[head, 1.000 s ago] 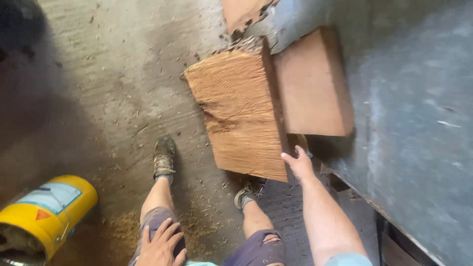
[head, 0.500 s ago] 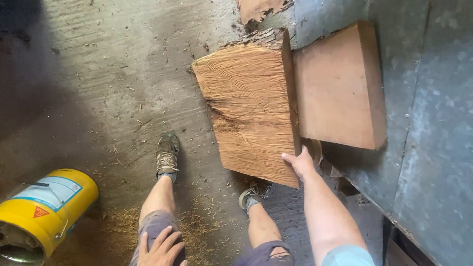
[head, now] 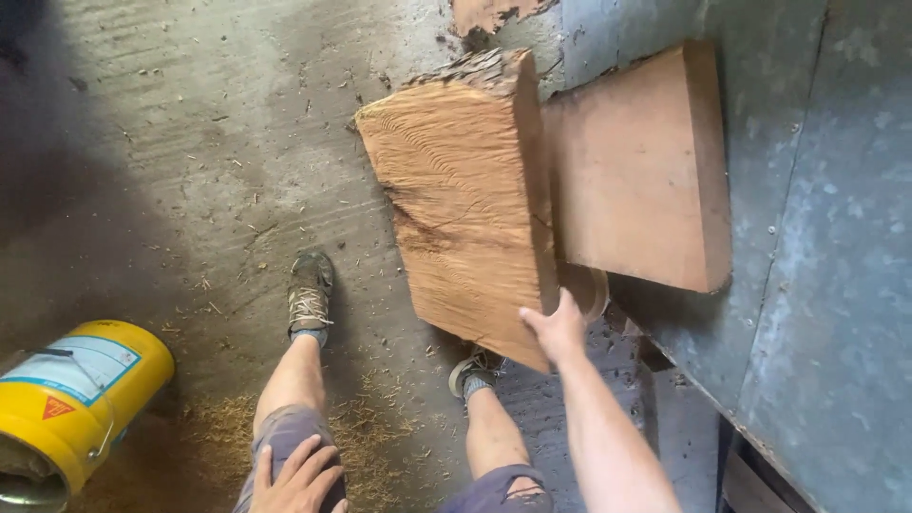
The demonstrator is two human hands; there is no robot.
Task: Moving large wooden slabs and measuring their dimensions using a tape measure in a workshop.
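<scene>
A thick rough-sawn wooden slab (head: 461, 199) with bark at its far end stands on edge on the concrete floor. My right hand (head: 559, 330) grips its near corner, fingers curled over the top edge. Behind it a second, smoother slab (head: 641, 171) leans against a grey metal wall (head: 826, 237). My left hand (head: 299, 478) rests on my left thigh with its fingers spread, holding nothing. Both my legs and shoes show below the slab, the right shoe (head: 472, 370) just under its near corner.
A yellow bucket (head: 71, 404) with a pale label lies on its side at the lower left. Sawdust and wood chips are scattered over the floor around my feet. A dark gap runs under the wall at the lower right.
The view has shifted so both slabs sit further right and higher. My right hand stays on the slab's near corner; the left hand stays on my thigh.
</scene>
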